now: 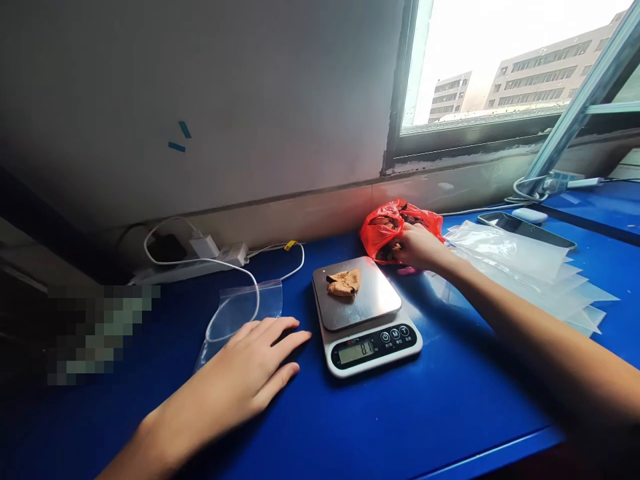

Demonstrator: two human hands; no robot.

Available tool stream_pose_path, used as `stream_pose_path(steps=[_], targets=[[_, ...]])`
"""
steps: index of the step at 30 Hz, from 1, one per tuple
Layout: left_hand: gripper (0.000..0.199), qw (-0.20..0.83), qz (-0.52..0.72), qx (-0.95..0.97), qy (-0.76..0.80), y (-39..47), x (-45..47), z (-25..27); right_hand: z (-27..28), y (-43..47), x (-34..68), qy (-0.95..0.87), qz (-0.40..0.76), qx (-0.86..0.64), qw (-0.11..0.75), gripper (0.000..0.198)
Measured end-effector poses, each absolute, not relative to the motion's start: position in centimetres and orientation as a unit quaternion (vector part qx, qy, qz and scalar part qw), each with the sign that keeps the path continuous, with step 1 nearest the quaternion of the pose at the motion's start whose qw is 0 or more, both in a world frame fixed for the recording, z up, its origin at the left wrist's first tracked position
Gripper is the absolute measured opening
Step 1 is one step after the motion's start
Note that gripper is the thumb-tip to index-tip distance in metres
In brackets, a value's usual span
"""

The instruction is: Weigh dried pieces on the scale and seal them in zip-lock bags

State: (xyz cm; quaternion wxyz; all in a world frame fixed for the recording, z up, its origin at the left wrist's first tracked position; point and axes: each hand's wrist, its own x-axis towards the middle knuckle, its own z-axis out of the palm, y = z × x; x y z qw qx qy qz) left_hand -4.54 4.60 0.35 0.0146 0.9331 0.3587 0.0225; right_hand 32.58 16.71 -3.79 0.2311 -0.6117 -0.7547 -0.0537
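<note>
A white kitchen scale point(373, 350) with a steel plate stands on the blue table, its display reading about 8.1. On the plate lies a tan, curled piece of what looks like dried peel point(344, 283) with dark edges. My left hand point(263, 360) rests palm down left of the scale, fingers stretched out and holding nothing. A clear plastic bag point(273, 297) lies flat just beyond it. Behind the scale, my right hand point(417, 247) reaches into a red plastic bag point(377, 230) of dark brown dried pieces. Its fingers are curled and partly hidden; what they hold cannot be made out.
Clear plastic bags point(515, 250) lie fanned out at the right, by a phone point(543, 230) and a small white case point(530, 215). A power strip point(233, 255) with a white charger point(204, 245) and cable runs along the wall. A metal frame post point(575, 100) slants before the window.
</note>
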Motion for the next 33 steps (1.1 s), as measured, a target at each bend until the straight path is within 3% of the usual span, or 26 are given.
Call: stream_pose_path(steps=[4,8,14,17,25,30,33], targets=[[0.038,0.007,0.038,0.933,0.359,4.8,-4.9,0.0,-3.6,16.7,32.2,-0.764,-0.049,-0.608,0.211,0.035],[0.038,0.004,0.047,0.933,0.356,5.0,-5.1,-0.3,-2.0,16.4,33.0,-0.733,-0.051,-0.648,0.2,0.019],[0.039,0.019,0.04,0.928,0.369,5.2,-4.8,0.0,0.1,16.5,34.5,-0.69,-0.06,-0.686,0.224,0.022],[0.038,0.029,0.023,0.922,0.384,5.2,-4.6,0.3,-0.6,15.9,34.6,-0.7,-0.051,-0.67,0.242,0.027],[0.04,0.029,-0.027,0.918,0.395,5.0,-4.4,0.2,-3.9,13.4,31.6,-0.774,-0.04,-0.589,0.229,0.017],[0.041,0.014,-0.032,0.92,0.389,4.9,-4.2,0.3,-4.9,14.0,30.9,-0.741,-0.051,-0.617,0.262,0.038],[0.041,0.006,-0.034,0.926,0.377,4.8,-3.9,0.6,-4.8,14.5,31.1,-0.725,-0.058,-0.619,0.297,0.035]])
